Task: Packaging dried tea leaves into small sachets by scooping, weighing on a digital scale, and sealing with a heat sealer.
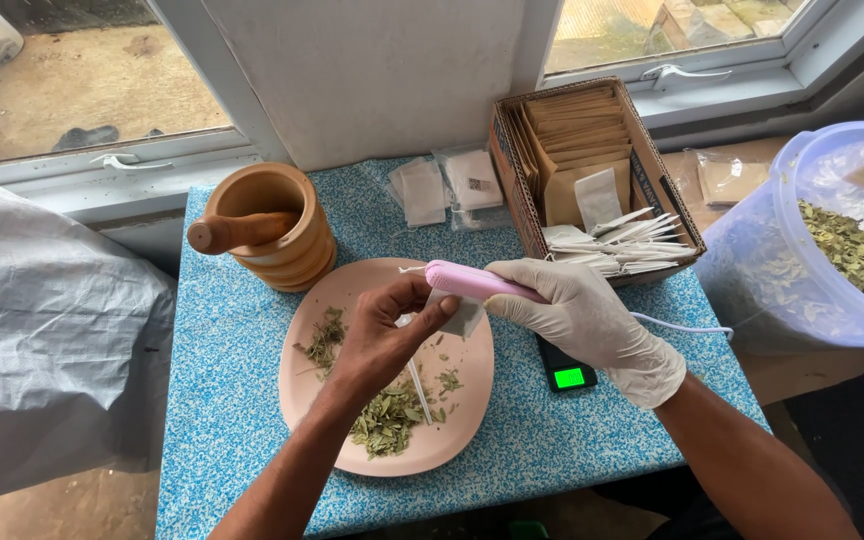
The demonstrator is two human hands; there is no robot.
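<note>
Hands meet above the pink plate (pixel 332 420) near the table's (pixel 232 350) middle. Bare left hand (pixel 382 335) pinches a small white tea bag (pixel 460 315) closed-fingered; gloved right hand (pixel 587 320) is wrapped around a pink corded sealer (pixel 467 281) touching the bag's top. Dried leaves (pixel 387 415) lie on the plate.

I bring my bare left hand (pixel 382 335) in, fingers pinched upward, meeting my gloved right hand (pixel 592 320), fist closed.
</note>
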